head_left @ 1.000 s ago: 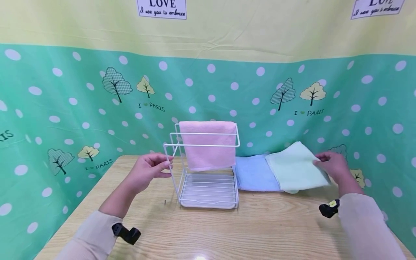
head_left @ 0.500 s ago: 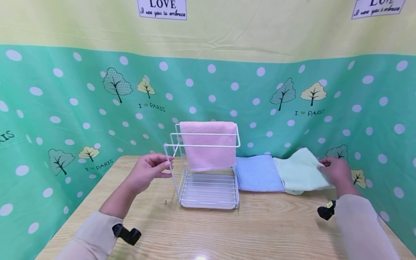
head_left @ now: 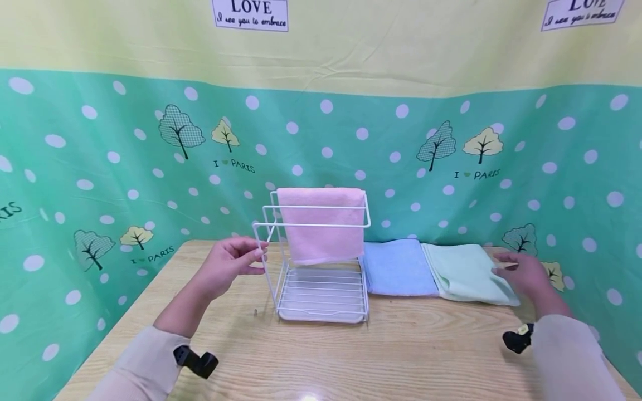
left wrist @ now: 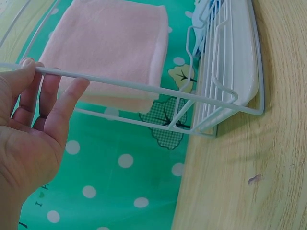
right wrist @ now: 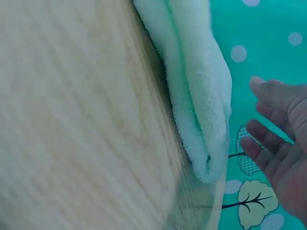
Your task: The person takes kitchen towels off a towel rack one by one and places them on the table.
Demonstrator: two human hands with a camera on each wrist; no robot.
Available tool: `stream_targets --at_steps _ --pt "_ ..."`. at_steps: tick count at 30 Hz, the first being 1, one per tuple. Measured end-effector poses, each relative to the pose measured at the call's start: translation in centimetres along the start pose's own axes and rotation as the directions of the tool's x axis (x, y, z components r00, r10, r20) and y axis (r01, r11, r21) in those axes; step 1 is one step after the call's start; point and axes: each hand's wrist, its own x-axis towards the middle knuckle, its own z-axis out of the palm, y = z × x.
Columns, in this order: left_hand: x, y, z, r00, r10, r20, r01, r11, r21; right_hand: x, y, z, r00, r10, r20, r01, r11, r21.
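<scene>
A white wire towel rack (head_left: 321, 225) stands mid-table, a pink towel (head_left: 321, 239) draped over its rear bar. My left hand (head_left: 228, 264) pinches the rack's front left upright between thumb and fingers; the left wrist view shows that hand (left wrist: 41, 110) on the thin white rod. Right of the rack a folded blue towel (head_left: 398, 267) lies flat, and beside it a folded pale green towel (head_left: 468, 273). Just past the green towel's right edge hovers my right hand (head_left: 524, 273), fingers parted. In the right wrist view a gap separates the hand (right wrist: 283, 134) from the green towel (right wrist: 201, 91).
The rack's base carries a white drip tray (head_left: 321, 317) under wire slats. A wooden table (head_left: 411, 356) holds everything. Close behind and at both sides hangs a green and yellow patterned cloth (head_left: 326, 128). A tiny dark speck (head_left: 255, 312) lies left of the rack.
My right hand has let go of the green towel, whose raised corner has dropped flat, and drawn slightly right. My left hand keeps its hold on the rack.
</scene>
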Motion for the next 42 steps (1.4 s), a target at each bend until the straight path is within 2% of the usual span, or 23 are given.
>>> stream_targets --at_steps 7,13,22,34,38,42 --pt "-0.1 0.0 0.0 1.0 0.018 0.0 -0.018 1.0 0.016 -1.3 -1.2 0.8 0.992 -0.062 0.113 0.074 0.992 -0.1" --pt "-0.1 -0.1 0.0 1.0 0.022 0.008 -0.022 1.0 0.007 -1.8 -1.6 2.3 0.982 -0.017 0.188 0.053 0.981 -0.188" --pt "-0.1 -0.2 0.0 0.999 0.041 0.013 -0.041 0.999 -0.013 -1.3 -1.7 2.9 0.982 0.004 0.191 0.043 0.97 -0.238" --pt "-0.1 -0.2 0.1 1.0 0.016 0.009 -0.016 1.0 -0.019 -0.7 -1.7 2.5 0.976 0.026 0.218 0.019 0.98 -0.199" --pt "-0.1 -0.1 0.2 1.0 0.023 0.003 -0.023 1.0 -0.01 -0.7 -2.4 2.3 0.984 -0.02 0.179 0.05 0.984 -0.169" --pt "-0.2 0.0 0.3 0.999 0.039 -0.003 -0.039 0.999 0.016 -0.8 -4.4 2.4 0.989 -0.095 0.117 0.111 0.984 -0.138"
